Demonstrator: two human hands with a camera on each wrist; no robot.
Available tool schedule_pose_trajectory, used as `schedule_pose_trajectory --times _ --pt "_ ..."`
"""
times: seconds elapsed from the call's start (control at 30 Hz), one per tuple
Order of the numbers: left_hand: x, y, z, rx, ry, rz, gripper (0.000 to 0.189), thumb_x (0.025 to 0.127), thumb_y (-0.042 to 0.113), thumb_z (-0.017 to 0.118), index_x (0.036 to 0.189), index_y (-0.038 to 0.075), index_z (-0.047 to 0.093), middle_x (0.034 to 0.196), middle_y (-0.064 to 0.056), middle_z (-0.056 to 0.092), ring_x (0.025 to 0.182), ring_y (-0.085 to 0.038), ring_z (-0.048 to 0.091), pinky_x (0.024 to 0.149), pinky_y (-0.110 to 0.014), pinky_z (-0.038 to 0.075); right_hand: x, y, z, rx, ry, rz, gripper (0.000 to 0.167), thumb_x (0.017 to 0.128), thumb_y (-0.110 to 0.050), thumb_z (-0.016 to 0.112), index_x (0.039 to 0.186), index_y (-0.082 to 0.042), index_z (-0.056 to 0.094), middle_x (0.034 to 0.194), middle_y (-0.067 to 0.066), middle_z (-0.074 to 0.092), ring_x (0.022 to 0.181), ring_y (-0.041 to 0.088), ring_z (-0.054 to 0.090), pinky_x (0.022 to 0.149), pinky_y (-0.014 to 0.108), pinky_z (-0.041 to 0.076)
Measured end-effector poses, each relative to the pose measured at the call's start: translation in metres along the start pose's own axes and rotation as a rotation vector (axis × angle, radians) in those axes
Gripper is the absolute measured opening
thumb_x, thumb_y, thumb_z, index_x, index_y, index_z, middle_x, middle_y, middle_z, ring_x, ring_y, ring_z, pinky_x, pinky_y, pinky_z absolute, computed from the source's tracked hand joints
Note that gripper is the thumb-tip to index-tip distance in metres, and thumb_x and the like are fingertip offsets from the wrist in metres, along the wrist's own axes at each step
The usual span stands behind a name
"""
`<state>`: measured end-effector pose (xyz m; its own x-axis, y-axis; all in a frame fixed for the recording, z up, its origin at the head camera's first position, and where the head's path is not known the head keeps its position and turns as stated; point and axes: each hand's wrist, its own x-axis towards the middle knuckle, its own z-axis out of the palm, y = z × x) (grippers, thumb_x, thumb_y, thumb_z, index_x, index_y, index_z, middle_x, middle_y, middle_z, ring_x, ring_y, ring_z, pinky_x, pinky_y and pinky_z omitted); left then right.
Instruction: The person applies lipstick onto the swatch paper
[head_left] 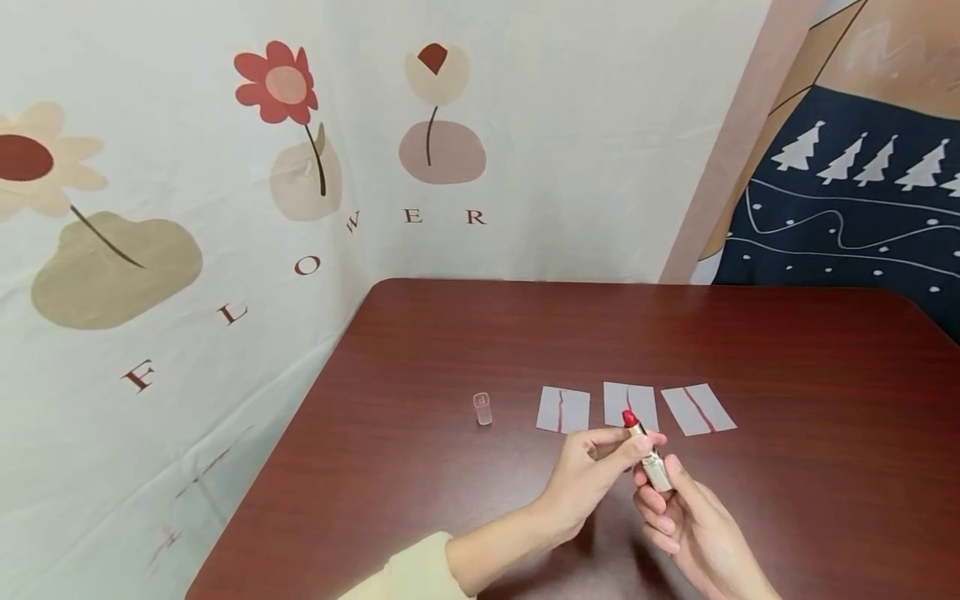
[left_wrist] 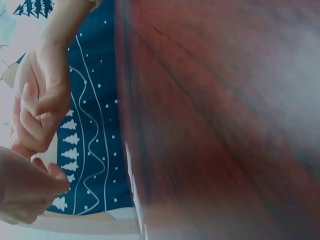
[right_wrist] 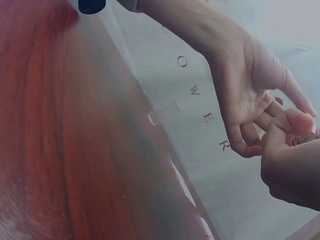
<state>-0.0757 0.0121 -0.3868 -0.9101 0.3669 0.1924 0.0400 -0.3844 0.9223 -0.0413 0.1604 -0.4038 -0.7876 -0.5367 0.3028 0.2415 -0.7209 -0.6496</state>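
A lipstick (head_left: 657, 475) with a gold case and its red bullet exposed points up and to the left, between both hands over the table. My left hand (head_left: 576, 482) pinches its upper part just below the red tip. Lower down, my right hand (head_left: 701, 521) holds the case's base between thumb and fingers. In the left wrist view the fingers of the left hand (left_wrist: 27, 187) and right hand (left_wrist: 42, 102) meet, hiding the lipstick. The right wrist view shows a small part of the case (right_wrist: 304, 138) beside the right thumb.
Three white paper pieces, left (head_left: 551, 408), middle (head_left: 617, 402) and right (head_left: 686, 408), lie in a row beyond the hands, each bearing a red stroke. To their left is a clear cap (head_left: 482, 409). The reddish-brown table (head_left: 420, 350) meets hanging printed cloths (head_left: 585, 167).
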Motion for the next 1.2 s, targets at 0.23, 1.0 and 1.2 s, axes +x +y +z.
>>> schedule_pose_trajectory --times 0.23,1.0,1.2 --pt "-0.004 0.016 -0.016 0.286 0.067 0.345 0.041 0.09 0.022 0.06 0.127 0.005 0.056 0.12 -0.012 0.058 0.103 -0.018 0.056 0.089 -0.034 0.043 0.001 -0.002 0.002 -0.054 -0.046 -0.038 0.059 0.102 -0.014 -0.002 0.113 0.006 0.052 0.076 0.005 0.033 0.057 0.015 0.021 0.043 0.024 0.014" --pt "-0.02 0.019 -0.01 0.711 0.071 0.613 0.037 0.091 0.031 0.061 0.12 0.009 0.064 0.13 -0.001 0.052 0.119 -0.019 0.041 0.094 -0.037 0.037 -0.004 -0.006 0.008 -0.077 -0.033 0.007 0.056 0.102 -0.013 -0.001 0.112 0.005 0.051 0.076 0.005 0.03 0.056 0.014 0.019 0.043 0.023 0.015" --pt "-0.021 0.026 -0.014 0.672 0.08 0.691 0.039 0.092 0.032 0.056 0.122 0.007 0.061 0.127 -0.007 0.054 0.117 -0.023 0.045 0.094 -0.04 0.038 -0.005 -0.005 0.008 -0.088 -0.027 0.01 0.055 0.102 -0.012 0.0 0.111 0.004 0.052 0.076 0.005 0.029 0.056 0.014 0.019 0.042 0.023 0.015"
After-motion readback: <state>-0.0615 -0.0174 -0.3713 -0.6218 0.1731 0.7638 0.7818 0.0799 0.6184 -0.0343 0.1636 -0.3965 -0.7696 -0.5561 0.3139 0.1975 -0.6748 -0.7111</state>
